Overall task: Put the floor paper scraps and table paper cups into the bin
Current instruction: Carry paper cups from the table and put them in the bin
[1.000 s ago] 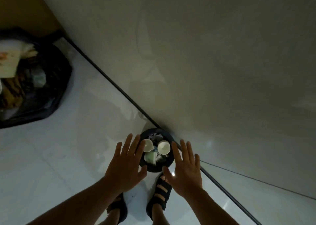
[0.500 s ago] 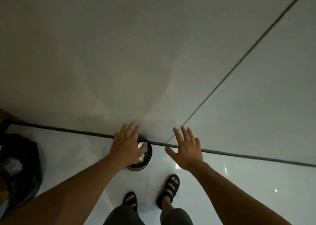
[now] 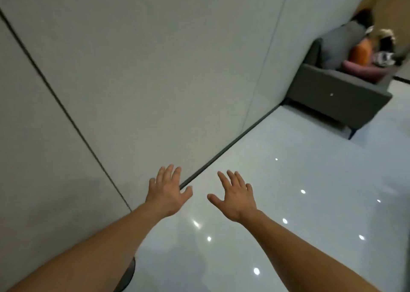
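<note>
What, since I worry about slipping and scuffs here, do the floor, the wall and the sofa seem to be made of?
Floor: probably polished tile or stone, pale and glossy; it mirrors sharp light spots. Wall: smooth matte grey panels divided by thin seams, material unclear. Sofa: likely dark grey fabric, matte with no shine.

Glossy white floor (image 3: pixel 288 203) carries a grey sofa (image 3: pixel 328 96) by the wall (image 3: pixel 155 69).

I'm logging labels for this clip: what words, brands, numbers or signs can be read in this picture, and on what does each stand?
No text can be read.
The wall, floor and grey sofa show no print.
The black-and-white patterned item near the sofa is too blurred to tell whether it carries text.
</note>
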